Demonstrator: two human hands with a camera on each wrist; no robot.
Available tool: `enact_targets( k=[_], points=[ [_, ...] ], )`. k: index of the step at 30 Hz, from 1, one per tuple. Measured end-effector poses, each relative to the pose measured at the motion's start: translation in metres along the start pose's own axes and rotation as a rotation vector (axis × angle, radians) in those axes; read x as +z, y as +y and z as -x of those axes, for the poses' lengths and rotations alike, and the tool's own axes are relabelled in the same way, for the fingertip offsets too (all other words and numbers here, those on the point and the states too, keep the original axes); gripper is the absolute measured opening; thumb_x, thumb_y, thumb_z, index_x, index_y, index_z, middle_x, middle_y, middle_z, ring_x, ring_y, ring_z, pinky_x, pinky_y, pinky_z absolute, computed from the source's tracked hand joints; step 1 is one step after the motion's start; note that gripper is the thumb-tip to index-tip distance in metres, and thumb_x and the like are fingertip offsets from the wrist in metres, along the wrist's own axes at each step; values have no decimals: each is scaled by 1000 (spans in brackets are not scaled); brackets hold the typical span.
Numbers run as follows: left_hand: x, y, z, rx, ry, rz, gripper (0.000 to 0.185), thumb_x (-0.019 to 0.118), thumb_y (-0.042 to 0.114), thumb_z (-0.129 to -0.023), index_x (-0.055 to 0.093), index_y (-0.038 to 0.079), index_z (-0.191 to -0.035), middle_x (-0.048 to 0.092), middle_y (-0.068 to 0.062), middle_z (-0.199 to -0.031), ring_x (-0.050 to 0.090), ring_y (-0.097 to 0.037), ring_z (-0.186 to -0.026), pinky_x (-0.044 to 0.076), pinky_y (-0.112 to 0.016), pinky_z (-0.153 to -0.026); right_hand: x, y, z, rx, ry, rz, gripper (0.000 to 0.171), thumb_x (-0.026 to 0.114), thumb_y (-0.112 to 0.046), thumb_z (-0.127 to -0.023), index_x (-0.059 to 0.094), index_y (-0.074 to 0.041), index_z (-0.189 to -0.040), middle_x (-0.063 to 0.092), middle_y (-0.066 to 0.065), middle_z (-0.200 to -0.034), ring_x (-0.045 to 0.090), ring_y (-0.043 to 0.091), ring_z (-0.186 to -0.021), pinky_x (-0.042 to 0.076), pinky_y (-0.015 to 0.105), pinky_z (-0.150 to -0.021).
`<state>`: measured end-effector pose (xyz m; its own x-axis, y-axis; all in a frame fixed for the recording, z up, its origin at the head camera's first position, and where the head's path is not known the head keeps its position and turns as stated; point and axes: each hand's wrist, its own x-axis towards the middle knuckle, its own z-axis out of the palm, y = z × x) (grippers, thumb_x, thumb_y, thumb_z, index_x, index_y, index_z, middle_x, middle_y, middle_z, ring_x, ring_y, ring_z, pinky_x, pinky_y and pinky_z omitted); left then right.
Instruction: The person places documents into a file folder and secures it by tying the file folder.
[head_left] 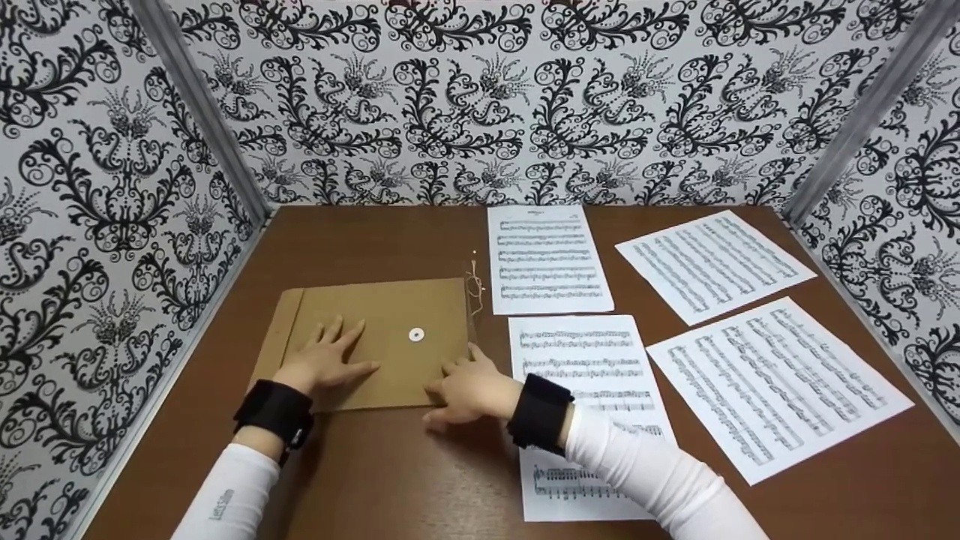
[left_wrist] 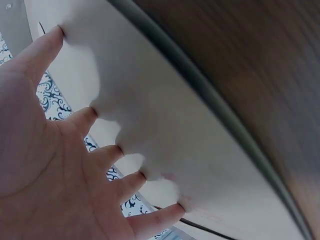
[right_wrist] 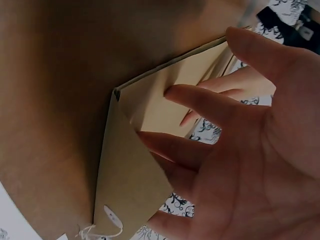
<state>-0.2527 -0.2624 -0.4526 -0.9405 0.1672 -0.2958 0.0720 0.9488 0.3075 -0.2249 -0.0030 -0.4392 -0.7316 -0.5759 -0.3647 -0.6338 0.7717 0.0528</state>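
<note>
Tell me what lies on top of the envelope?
Both hands: the left hand rests flat on the envelope, the right hand at its corner. Its inside is hidden.

Small grey lettering on left sleeve [head_left: 223, 505], unreadable, sheet music [head_left: 550, 259] titles illegible

A brown wooden table [head_left: 390, 480] bears a kraft envelope [head_left: 390, 330] and four music sheets [head_left: 772, 382]

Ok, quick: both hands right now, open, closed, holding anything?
Left hand: open, fingers spread flat on the brown envelope.
Right hand: open, fingers at the envelope's near right corner, gripping nothing.
</note>
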Motion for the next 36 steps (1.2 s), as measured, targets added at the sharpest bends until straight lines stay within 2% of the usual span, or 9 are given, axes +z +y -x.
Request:
enact_targets(
  k=[5,11,15,19,22,24,28,32,36],
  points=[
    [0,1,-2,10,8,6,88,59,59,-96,27,11,-162,12,-31,-169,9,-59,-154,23,-78,-116,1,0,4,-6,7,21,60,47,-68,-97,51,-39,-150,45,0,-163,44,25,-151,19,52,-130],
    [2,0,-2,17,19,15,88,61,59,-95,28,11,-162,12,-31,-169,9,-59,-154,21,-79,-117,2,12,8,-50,11,-56,59,52,-62,-99,49,-36,-151,42,-1,-165,42,23,-152,12,56,-131],
    [3,-1,-3,18,27,7,89,61,59,-95,28,11,-162,13,-31,-169,10,-60,-154,20,-79,-117,3,22,11,-128,104,-92,53,58,-50,-100,52,-31,-150,47,1,-161,44,27,-150,16,59,-130],
    [4,-2,-4,19,24,11,89,60,60,-95,27,12,-162,12,-31,-169,9,-60,-154,19,-80,-117,4,29,12,-196,267,-122,51,64,-37,-99,55,-22,-147,53,10,-155,48,33,-145,31,59,-124],
    [4,-2,-4,20,23,23,89,60,61,-95,27,13,-163,11,-30,-169,8,-60,-154,15,-81,-117,4,36,10,-196,382,-202,56,70,-29,-96,54,-13,-147,51,18,-154,47,37,-144,40,57,-120],
    [4,-3,-4,25,27,29,90,60,61,-95,26,13,-163,11,-31,-169,7,-61,-154,13,-82,-117,4,41,9,-169,424,-294,63,73,-24,-93,49,-8,-150,46,23,-155,46,40,-144,42,55,-118],
    [4,-3,-3,35,33,34,89,61,59,-95,27,11,-162,11,-32,-169,7,-62,-153,13,-82,-116,7,50,7,-98,454,-469,75,75,-16,-91,38,0,-154,39,29,-156,44,45,-143,44,53,-117],
    [4,-3,-3,44,35,30,87,61,56,-96,28,9,-162,12,-33,-168,8,-63,-152,16,-82,-116,9,57,6,-43,481,-632,83,74,-8,-89,28,7,-157,33,32,-156,41,49,-143,40,54,-120],
    [4,-3,-3,46,37,26,87,61,56,-96,28,9,-162,13,-33,-168,9,-63,-152,16,-81,-116,11,63,5,-12,529,-804,85,72,2,-87,23,12,-156,32,35,-152,49,47,-135,43,53,-118]
  ],
)
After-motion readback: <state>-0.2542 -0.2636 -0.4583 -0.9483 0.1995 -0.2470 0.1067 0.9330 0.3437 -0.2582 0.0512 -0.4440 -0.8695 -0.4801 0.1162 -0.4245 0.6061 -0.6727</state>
